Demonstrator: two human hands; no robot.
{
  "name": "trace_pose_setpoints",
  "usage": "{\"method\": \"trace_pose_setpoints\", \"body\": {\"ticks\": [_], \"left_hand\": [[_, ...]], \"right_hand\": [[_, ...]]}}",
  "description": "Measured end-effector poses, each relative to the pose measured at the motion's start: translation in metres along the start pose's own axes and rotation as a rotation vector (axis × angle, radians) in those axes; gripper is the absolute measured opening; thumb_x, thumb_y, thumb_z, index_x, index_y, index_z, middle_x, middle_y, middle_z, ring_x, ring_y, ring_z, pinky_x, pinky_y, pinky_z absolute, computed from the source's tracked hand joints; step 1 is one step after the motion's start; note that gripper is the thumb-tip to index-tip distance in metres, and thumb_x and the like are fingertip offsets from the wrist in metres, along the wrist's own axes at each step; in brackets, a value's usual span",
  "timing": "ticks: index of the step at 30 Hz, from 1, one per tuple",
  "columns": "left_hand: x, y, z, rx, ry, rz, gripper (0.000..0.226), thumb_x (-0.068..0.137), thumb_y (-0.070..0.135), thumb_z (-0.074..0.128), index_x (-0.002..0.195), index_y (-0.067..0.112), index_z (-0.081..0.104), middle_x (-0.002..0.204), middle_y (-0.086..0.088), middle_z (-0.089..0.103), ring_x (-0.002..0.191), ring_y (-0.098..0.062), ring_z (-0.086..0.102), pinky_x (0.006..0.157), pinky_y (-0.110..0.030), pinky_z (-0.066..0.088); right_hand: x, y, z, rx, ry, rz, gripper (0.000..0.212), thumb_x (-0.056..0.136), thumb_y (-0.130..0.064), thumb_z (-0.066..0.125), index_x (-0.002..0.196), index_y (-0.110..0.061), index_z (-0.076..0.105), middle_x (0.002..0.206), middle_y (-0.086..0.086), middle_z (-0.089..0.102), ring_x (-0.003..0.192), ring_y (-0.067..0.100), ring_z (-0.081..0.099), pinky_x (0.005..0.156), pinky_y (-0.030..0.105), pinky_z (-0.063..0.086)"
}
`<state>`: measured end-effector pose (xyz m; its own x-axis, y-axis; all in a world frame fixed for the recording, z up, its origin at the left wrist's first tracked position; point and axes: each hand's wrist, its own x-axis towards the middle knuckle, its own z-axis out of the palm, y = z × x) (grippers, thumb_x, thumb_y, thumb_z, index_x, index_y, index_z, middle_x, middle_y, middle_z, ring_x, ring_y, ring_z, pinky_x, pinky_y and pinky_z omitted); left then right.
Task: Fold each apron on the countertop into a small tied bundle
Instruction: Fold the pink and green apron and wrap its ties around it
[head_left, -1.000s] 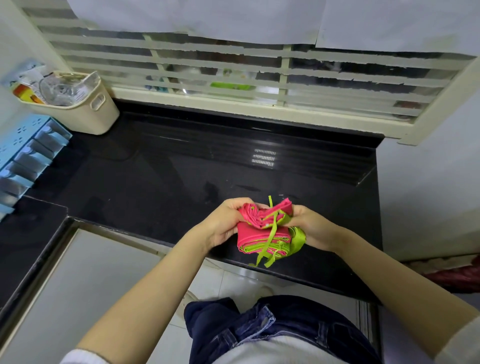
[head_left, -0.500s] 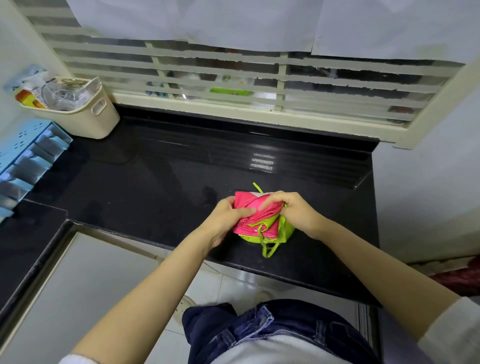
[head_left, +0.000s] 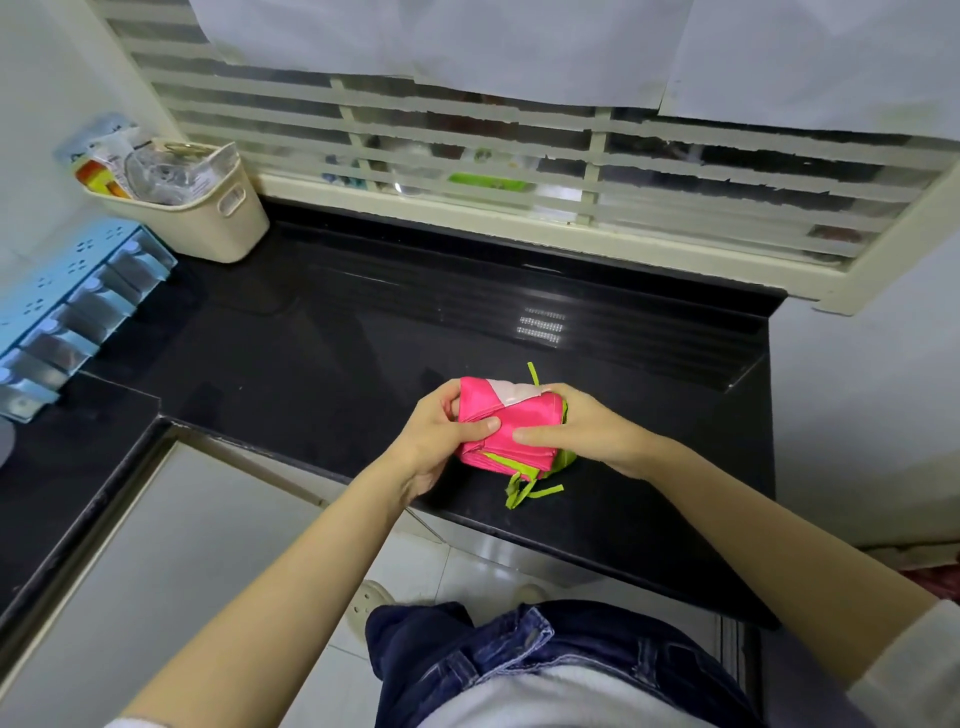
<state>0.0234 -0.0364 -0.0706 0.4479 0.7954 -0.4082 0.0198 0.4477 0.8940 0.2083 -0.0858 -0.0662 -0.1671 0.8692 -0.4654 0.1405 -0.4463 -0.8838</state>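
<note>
A pink apron (head_left: 524, 421) with lime-green straps is folded into a small thick bundle on the black countertop (head_left: 322, 343), near its front edge. My left hand (head_left: 441, 436) grips the bundle's left side, thumb on top and fingers curled under. My right hand (head_left: 587, 431) holds the right side, thumb lying across the top and fingers wrapped over the far edge. Loose green strap ends (head_left: 524, 491) trail out below the bundle, and one sticks up behind it.
A cream basket (head_left: 208, 208) with packets stands at the back left by the window frame. A blue drawer rack (head_left: 72, 306) sits along the left wall. A sunken steel surface (head_left: 156, 545) lies at the lower left. The white wall bounds the counter on the right.
The bundle has come down from mid-air onto the countertop and been turned flat side up. Both hands shifted to hold it by its two sides.
</note>
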Motion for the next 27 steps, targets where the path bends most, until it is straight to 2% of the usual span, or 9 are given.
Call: {"method": "trace_pose_setpoints", "body": {"ticks": [2, 5, 8, 12, 15, 17, 20, 24, 27], "left_hand": [[-0.002, 0.001, -0.002, -0.036, -0.034, -0.025, 0.043, 0.076, -0.008, 0.067, 0.116, 0.000, 0.057, 0.096, -0.011, 0.068, 0.086, -0.020, 0.067, 0.073, -0.027, 0.057], [-0.003, 0.006, 0.001, -0.121, -0.081, -0.023, 0.044, 0.079, 0.012, 0.071, 0.120, 0.000, 0.057, 0.103, -0.014, 0.068, 0.093, -0.026, 0.065, 0.078, -0.030, 0.056], [-0.004, 0.009, 0.002, -0.262, -0.230, -0.005, 0.046, 0.086, 0.038, 0.059, 0.118, 0.005, 0.060, 0.112, -0.015, 0.065, 0.101, -0.027, 0.062, 0.086, -0.035, 0.055], [-0.008, -0.007, 0.007, -0.317, -0.177, -0.140, 0.052, 0.083, 0.047, 0.059, 0.118, 0.009, 0.059, 0.107, -0.013, 0.066, 0.090, -0.025, 0.066, 0.086, -0.035, 0.055], [-0.009, -0.019, 0.015, -0.205, -0.061, -0.141, 0.051, 0.083, 0.028, 0.067, 0.121, 0.000, 0.048, 0.086, -0.010, 0.061, 0.064, -0.016, 0.062, 0.067, -0.026, 0.055], [-0.009, -0.019, 0.015, -0.036, 0.003, -0.087, 0.034, 0.085, 0.018, 0.066, 0.112, 0.000, 0.054, 0.070, -0.003, 0.051, 0.056, -0.009, 0.053, 0.062, -0.022, 0.048], [-0.012, -0.013, 0.015, 0.265, -0.012, 0.009, 0.003, 0.087, 0.018, 0.067, 0.087, 0.015, 0.066, 0.067, -0.004, 0.043, 0.059, -0.008, 0.042, 0.062, -0.016, 0.038], [-0.011, -0.011, 0.012, 0.556, 0.025, 0.165, 0.019, 0.087, 0.019, 0.068, 0.069, 0.021, 0.062, 0.060, 0.008, 0.049, 0.058, -0.006, 0.040, 0.060, -0.017, 0.037], [-0.010, -0.012, 0.013, 0.585, 0.032, 0.205, 0.020, 0.096, 0.018, 0.052, 0.076, 0.020, 0.051, 0.073, 0.009, 0.062, 0.072, -0.015, 0.056, 0.072, -0.029, 0.045]], "right_hand": [[-0.005, -0.005, -0.002, 0.001, -0.089, -0.018, 0.032, 0.080, -0.013, 0.074, 0.106, -0.028, 0.063, 0.099, -0.005, 0.073, 0.093, 0.011, 0.069, 0.073, 0.020, 0.054], [-0.003, -0.006, -0.004, 0.089, -0.080, -0.057, 0.029, 0.082, -0.010, 0.071, 0.106, -0.026, 0.066, 0.103, -0.003, 0.073, 0.098, 0.013, 0.068, 0.078, 0.020, 0.054], [0.002, -0.006, -0.005, 0.210, 0.011, -0.094, 0.026, 0.082, -0.007, 0.068, 0.105, -0.018, 0.067, 0.104, 0.002, 0.072, 0.099, 0.017, 0.068, 0.084, 0.024, 0.055], [0.006, -0.011, -0.012, 0.313, 0.149, -0.104, 0.024, 0.084, -0.008, 0.067, 0.107, -0.014, 0.066, 0.106, 0.005, 0.071, 0.097, 0.016, 0.067, 0.090, 0.027, 0.053], [0.008, -0.016, -0.017, 0.303, 0.201, -0.093, 0.026, 0.083, -0.011, 0.069, 0.109, -0.013, 0.066, 0.107, 0.007, 0.071, 0.098, 0.018, 0.067, 0.092, 0.030, 0.052], [0.010, -0.016, -0.019, 0.276, 0.224, -0.083, 0.025, 0.081, -0.013, 0.071, 0.106, -0.015, 0.067, 0.105, 0.005, 0.071, 0.100, 0.019, 0.067, 0.093, 0.032, 0.051], [0.011, -0.015, -0.021, 0.210, 0.242, -0.082, 0.026, 0.080, -0.015, 0.073, 0.105, -0.017, 0.068, 0.104, 0.004, 0.072, 0.098, 0.018, 0.068, 0.088, 0.031, 0.053], [0.013, -0.015, -0.019, 0.160, 0.262, -0.063, 0.026, 0.078, -0.014, 0.075, 0.103, -0.017, 0.068, 0.101, 0.004, 0.072, 0.093, 0.017, 0.069, 0.082, 0.031, 0.056], [0.014, -0.016, -0.016, 0.141, 0.269, -0.072, 0.022, 0.077, -0.013, 0.076, 0.097, -0.020, 0.068, 0.096, 0.000, 0.072, 0.090, 0.014, 0.069, 0.076, 0.023, 0.055]]}}
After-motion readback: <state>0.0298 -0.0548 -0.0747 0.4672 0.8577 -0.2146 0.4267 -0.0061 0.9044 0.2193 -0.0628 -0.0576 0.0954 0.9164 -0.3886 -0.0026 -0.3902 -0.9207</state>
